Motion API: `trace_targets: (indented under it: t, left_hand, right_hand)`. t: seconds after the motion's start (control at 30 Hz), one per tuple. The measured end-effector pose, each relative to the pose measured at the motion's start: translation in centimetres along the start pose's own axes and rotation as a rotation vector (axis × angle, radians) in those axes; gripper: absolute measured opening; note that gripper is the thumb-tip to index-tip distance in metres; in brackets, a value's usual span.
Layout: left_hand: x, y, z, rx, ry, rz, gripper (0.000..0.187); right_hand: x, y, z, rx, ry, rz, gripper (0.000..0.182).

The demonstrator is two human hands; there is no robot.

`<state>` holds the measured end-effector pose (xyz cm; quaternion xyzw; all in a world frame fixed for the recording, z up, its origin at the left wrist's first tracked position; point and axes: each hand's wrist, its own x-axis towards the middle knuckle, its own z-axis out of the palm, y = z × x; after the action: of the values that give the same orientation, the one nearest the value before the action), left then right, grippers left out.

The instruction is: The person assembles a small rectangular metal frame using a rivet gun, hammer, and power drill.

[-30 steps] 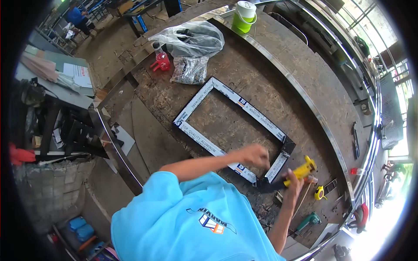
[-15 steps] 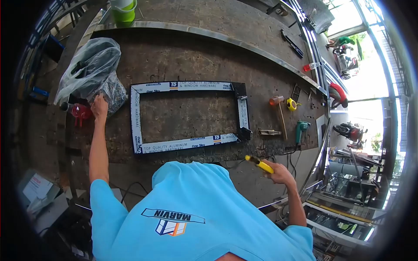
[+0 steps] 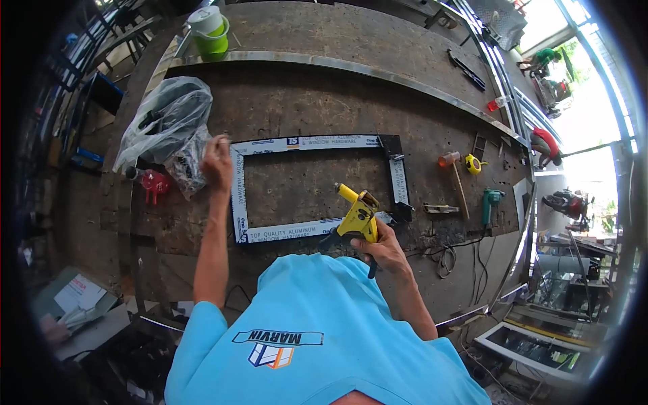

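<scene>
My right hand (image 3: 385, 251) grips a yellow-and-black hand riveter (image 3: 359, 217), held over the lower right part of a rectangular aluminum frame (image 3: 286, 231). Printed protective film covers the frame, which lies flat on the bench. Near the frame's upper left corner is my left hand (image 3: 217, 162), its fingers pinched together; anything between them is too small to make out. Just left of that hand sits a clear plastic bag (image 3: 187, 160) of small pieces, against a larger translucent bag (image 3: 172, 108) with dark contents. A red bottle (image 3: 155, 183) lies beside them.
On the worn wooden bench (image 3: 324, 101), right of the frame, are a mallet (image 3: 460, 190), a yellow tape measure (image 3: 474, 164) and a green power drill (image 3: 491, 206). A metal bar (image 3: 337, 65) crosses behind. A green jug (image 3: 210, 35) stands beyond it. Cables (image 3: 443, 260) hang at the near edge.
My left hand has moved right, away from the small bag to the frame's corner. My right hand has brought the riveter left and up over the frame. The view has shifted slightly.
</scene>
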<state>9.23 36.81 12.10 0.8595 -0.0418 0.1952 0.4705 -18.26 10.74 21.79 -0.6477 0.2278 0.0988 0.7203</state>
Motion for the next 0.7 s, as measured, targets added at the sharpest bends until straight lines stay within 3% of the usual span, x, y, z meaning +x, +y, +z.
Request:
trace_targets:
  t: [0.03,0.07,0.1,0.17,0.2,0.27,0.37,0.7]
  left_hand:
    - [-1.2,3.0,1.0,-0.147,-0.102,-0.004,0.022]
    - [-2.6,5.6,2.7,-0.513,-0.226,-0.142,0.022]
    - [-4.0,6.9,3.8,-0.744,-0.474,-0.308,0.02]
    - [-7.0,11.0,5.5,-0.887,-0.71,-0.404,0.02]
    - [-8.3,12.9,6.2,-0.885,-0.714,-0.4,0.02]
    - [-10.7,16.5,7.4,-1.161,-0.699,-0.683,0.018]
    - [-13.0,20.1,9.1,-1.368,-0.662,-0.807,0.016]
    - [-18.3,26.8,18.2,-1.285,-0.593,-0.882,0.018]
  right_hand:
    - [0.1,-0.2,0.2,-0.024,0.01,0.013,0.056]
    - [0.4,0.1,0.1,-0.014,-0.016,0.011,0.056]
    - [0.5,0.3,-0.2,0.009,-0.009,0.011,0.058]
    - [0.3,-0.1,-1.3,0.032,0.01,0.019,0.061]
    - [0.3,0.0,-2.0,0.036,0.013,0.015,0.061]
    - [0.3,0.6,-4.0,0.099,0.02,-0.002,0.061]
    - [-0.1,0.8,-7.0,0.126,0.03,-0.012,0.061]
    - [-0.8,1.9,-18.5,0.061,0.108,-0.061,0.049]
